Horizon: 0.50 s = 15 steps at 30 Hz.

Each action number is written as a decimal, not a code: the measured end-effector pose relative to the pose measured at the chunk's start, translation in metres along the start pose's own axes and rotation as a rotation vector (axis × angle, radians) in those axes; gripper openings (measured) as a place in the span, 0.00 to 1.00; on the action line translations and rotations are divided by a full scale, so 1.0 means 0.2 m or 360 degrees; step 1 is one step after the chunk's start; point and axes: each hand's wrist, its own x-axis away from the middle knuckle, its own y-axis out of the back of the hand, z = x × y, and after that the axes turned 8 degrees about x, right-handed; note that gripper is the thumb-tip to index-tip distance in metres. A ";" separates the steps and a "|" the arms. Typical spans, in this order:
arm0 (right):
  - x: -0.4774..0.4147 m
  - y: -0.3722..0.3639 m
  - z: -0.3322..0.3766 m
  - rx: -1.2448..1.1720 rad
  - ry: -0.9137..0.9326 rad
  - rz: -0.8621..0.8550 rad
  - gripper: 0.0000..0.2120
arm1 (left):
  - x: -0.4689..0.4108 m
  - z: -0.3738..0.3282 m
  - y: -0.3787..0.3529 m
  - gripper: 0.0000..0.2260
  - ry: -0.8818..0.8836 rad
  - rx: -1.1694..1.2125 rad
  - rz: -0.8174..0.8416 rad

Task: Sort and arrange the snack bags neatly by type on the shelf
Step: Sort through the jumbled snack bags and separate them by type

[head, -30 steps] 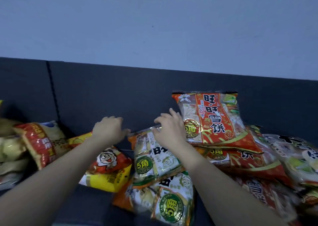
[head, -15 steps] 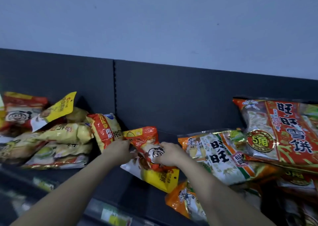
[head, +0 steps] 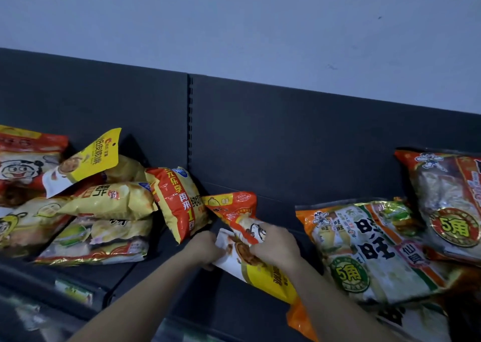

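Just beside left hand [head: 205, 248], leaning bag [head: 177, 203]

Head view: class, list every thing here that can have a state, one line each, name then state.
left-hand grip, holds the yellow-and-white bag's white end.
right-hand grip, curled over the orange cartoon bag.
orange cartoon bag, tilted, held.
yellow-and-white bag, lying partly under the orange cartoon bag.
orange-and-yellow bag, standing tilted against the left pile.
green-striped bag, lying flat on other bags.

Glossy plastic snack bags [head: 369, 250], matt shelf [head: 286, 138]
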 end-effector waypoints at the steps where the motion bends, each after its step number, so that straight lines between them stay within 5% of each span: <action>1: -0.01 0.01 0.01 -0.0035 0.0010 -0.0043 0.20 | -0.01 0.00 0.01 0.06 -0.0030 0.0065 0.0003; 8: -0.01 0.03 0.09 -0.0387 -0.0127 -0.0530 0.06 | 0.02 -0.10 0.15 0.08 -0.0245 0.0630 -0.0138; 15: 0.04 0.05 0.19 -0.1002 -0.0234 -0.0817 0.04 | 0.01 -0.12 0.38 0.10 -0.0448 0.0736 -0.0370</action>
